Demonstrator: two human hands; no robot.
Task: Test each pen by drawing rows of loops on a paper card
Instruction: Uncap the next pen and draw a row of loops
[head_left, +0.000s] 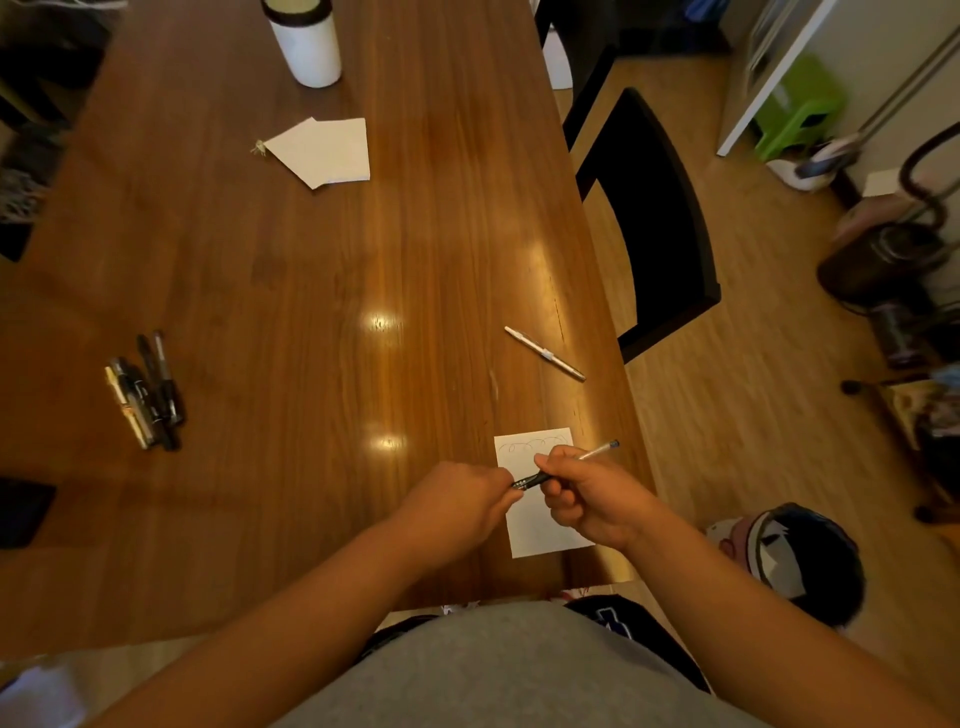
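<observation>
Left hand (464, 500) and right hand (589, 501) grip a pen (532, 479) over the card (537, 535).

Grey shirt (519, 675); bare forearms (311, 597); dark shorts (649, 639), white marking.

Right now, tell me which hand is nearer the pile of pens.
Left. The pile of pens lies far to the left; the left hand is on that side of the card, the right hand beyond it, over the card.

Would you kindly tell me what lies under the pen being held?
Under the pen lies the white paper card, one row of loops at its far edge; left hand and right hand cover its middle.
</observation>
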